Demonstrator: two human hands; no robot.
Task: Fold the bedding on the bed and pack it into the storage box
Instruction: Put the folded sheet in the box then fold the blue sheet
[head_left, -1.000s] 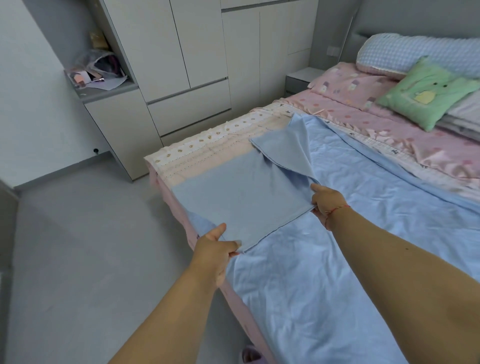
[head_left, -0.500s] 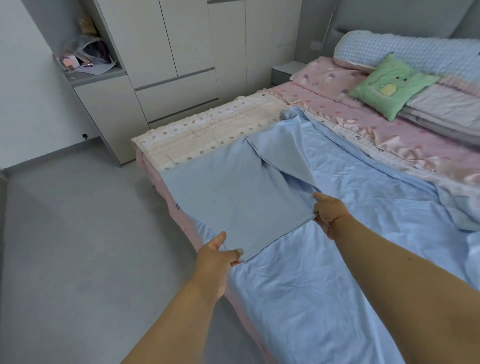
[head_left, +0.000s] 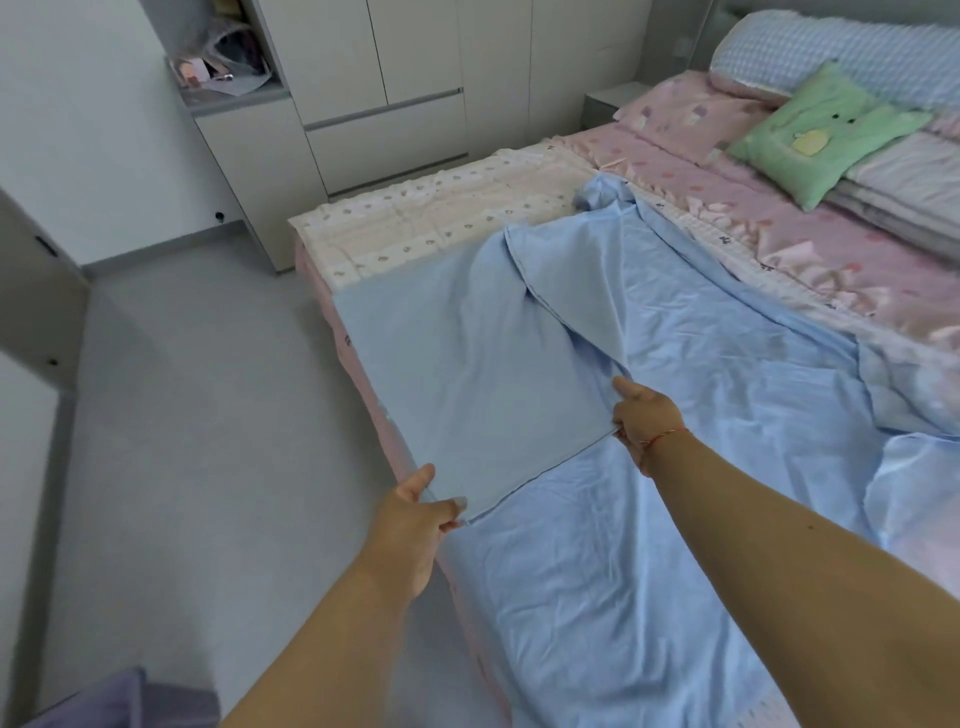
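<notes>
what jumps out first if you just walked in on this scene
The light blue sheet spread over the near half of the bed draws the eye, one flap folded back on itself. The left hand and right hand each pinch a corner of that flap's near edge. Further back, a green cushion stands out against the pink bedding near the headboard.

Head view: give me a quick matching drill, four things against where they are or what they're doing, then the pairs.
Things:
1. left hand
2. right hand
3. green cushion
4. blue sheet

Places or states:
A. lies at the head of the bed, by the pillows
B. pinches the folded flap's near corner, at the bed's edge
C. spread rumpled over the bed, one flap folded over
D. grips the flap's other near corner, farther in on the bed

Pairs: 1-B, 2-D, 3-A, 4-C
</notes>
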